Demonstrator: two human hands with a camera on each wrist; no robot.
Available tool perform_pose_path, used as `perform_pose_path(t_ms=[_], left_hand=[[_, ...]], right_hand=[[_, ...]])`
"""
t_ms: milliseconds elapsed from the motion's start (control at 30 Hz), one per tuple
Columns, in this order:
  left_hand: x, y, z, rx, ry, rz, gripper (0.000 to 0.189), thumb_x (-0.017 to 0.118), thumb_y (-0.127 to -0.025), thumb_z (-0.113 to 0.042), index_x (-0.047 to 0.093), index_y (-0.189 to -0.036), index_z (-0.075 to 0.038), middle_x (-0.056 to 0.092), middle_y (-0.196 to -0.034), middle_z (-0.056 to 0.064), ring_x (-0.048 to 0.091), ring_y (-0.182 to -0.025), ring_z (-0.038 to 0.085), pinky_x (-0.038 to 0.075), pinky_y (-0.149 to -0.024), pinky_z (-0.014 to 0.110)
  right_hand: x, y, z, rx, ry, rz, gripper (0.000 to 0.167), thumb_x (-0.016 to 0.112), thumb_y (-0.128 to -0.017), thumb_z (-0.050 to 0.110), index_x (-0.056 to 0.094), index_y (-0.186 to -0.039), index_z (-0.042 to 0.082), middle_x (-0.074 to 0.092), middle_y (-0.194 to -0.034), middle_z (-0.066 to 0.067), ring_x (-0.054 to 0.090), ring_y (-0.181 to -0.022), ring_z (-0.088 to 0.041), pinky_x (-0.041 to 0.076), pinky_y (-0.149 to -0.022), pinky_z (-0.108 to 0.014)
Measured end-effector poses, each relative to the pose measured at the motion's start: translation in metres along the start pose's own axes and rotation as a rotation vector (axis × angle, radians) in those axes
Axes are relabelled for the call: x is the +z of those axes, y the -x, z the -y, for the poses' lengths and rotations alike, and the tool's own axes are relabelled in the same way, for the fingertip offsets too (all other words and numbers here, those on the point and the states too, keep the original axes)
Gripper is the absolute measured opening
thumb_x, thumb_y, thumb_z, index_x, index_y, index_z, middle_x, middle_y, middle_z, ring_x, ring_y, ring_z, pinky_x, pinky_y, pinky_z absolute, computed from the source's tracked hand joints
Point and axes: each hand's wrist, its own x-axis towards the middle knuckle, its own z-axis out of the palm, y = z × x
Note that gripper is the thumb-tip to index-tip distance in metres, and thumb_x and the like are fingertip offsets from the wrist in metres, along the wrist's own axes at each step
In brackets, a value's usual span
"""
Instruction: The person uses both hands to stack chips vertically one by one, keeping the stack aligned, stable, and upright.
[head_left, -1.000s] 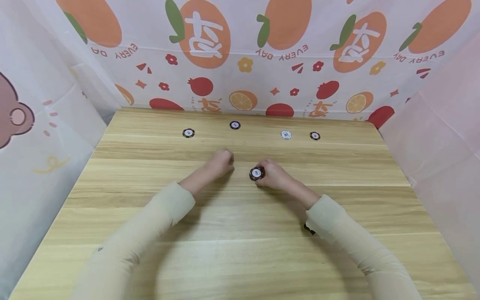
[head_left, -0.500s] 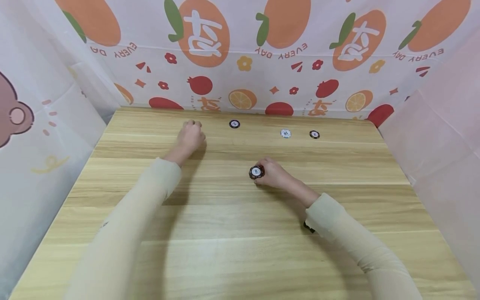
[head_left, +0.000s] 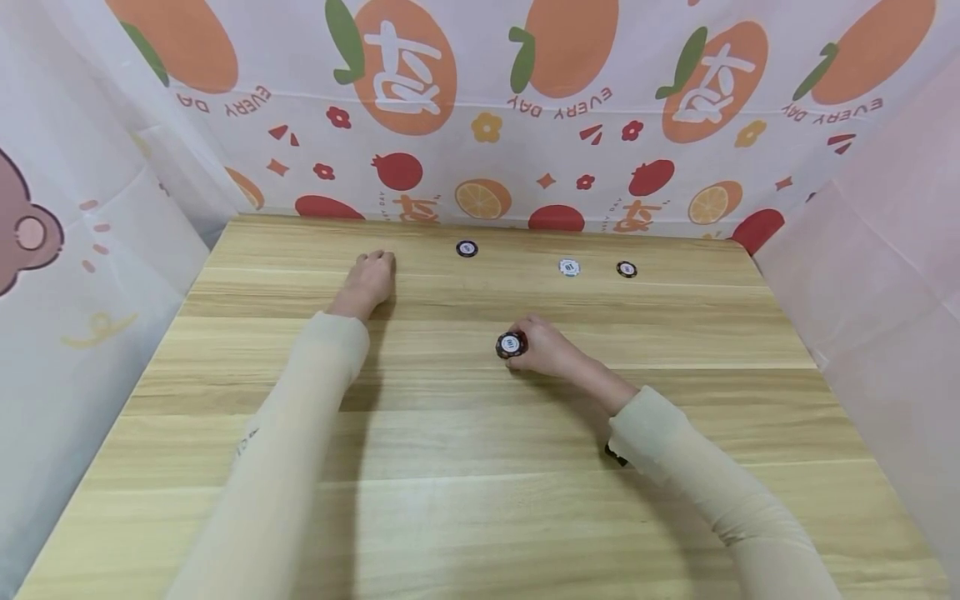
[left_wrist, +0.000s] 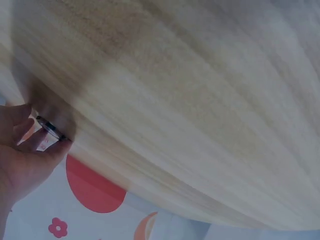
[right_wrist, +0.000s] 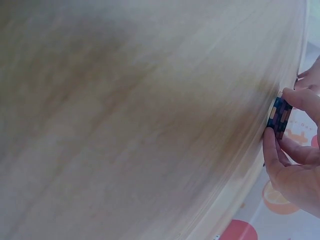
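Pinching a short stack of dark chips (head_left: 511,344) by its rim, the right hand (head_left: 546,346) is just right of the centre of the head view, fingers and thumb curled round the edge. The stack is round and flat-topped, with a pale printed disc in its middle; from the right wrist its side shows as neat bands of dark and lighter blocks, at the right of the frame. Up in the upper left part of the head view, the left hand (head_left: 372,279) hides what it has; the left wrist view shows thumb and fingers closed on the edges of a thin, dark chip (left_wrist: 50,128) at the left of the frame, though whether it touches the wood I cannot tell. The tabletop (head_left: 450,517) is pale yellow wood grain with darker streaks running across. Along its far edge, right of the left hand, lie a purple-rimmed chip (head_left: 467,248) at the upper middle and, farther right, a white chip (head_left: 568,267) with a black-rimmed chip (head_left: 627,269) near it. At the lower right, the cuff of the cream right sleeve (head_left: 652,425) partly covers a small black object (head_left: 615,454), so its full shape is hidden. Behind everything hangs a creased white curtain (head_left: 442,158) printed with oranges, red fruit and little flowers, filling the top of the frame.
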Motion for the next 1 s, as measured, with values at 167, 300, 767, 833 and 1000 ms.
perform_pose_path(t_ms=[167,300,767,833,1000], left_hand=[[0.002,0.000,0.001,-0.005,-0.013,-0.045,0.033,0.033,-0.093,0.002,0.044,-0.122,0.013,0.038,-0.126,0.032,0.033,-0.114,0.048,0.032,-0.095,0.051],[0.001,0.000,0.003,0.001,-0.024,-0.067,0.029,0.035,-0.094,0.000,0.051,-0.115,0.012,0.043,-0.116,0.032,0.037,-0.107,0.047,0.035,-0.091,0.050],[-0.001,0.006,0.005,0.009,-0.018,-0.126,0.021,0.055,-0.088,-0.009,0.057,-0.100,0.009,0.048,-0.103,0.030,0.040,-0.097,0.044,0.037,-0.084,0.048],[0.000,0.008,0.005,0.018,-0.021,-0.139,0.021,0.055,-0.087,-0.009,0.057,-0.098,0.008,0.048,-0.101,0.029,0.041,-0.096,0.044,0.038,-0.083,0.047],[0.000,0.013,0.005,0.022,-0.016,-0.153,0.020,0.058,-0.085,-0.010,0.058,-0.094,0.007,0.048,-0.100,0.028,0.040,-0.095,0.043,0.039,-0.081,0.047]], right_hand=[[0.000,-0.001,0.000,0.005,0.002,0.004,0.048,0.076,-0.074,0.019,0.057,-0.112,-0.003,0.052,-0.108,-0.014,0.052,-0.099,-0.025,0.042,-0.088,-0.034],[0.000,0.000,0.000,0.006,0.000,0.007,0.047,0.076,-0.074,0.019,0.057,-0.112,-0.002,0.052,-0.109,-0.014,0.052,-0.100,-0.025,0.042,-0.089,-0.034],[0.001,0.000,-0.001,0.006,-0.012,0.001,0.048,0.077,-0.074,0.018,0.057,-0.112,-0.002,0.051,-0.112,-0.015,0.052,-0.101,-0.026,0.042,-0.090,-0.035],[0.001,0.000,0.000,0.007,-0.009,0.000,0.048,0.076,-0.074,0.018,0.057,-0.112,-0.002,0.051,-0.112,-0.015,0.052,-0.101,-0.026,0.042,-0.090,-0.035],[0.002,-0.001,-0.001,0.006,0.011,-0.006,0.048,0.076,-0.074,0.018,0.057,-0.113,-0.002,0.052,-0.112,-0.015,0.052,-0.102,-0.026,0.041,-0.090,-0.034]])
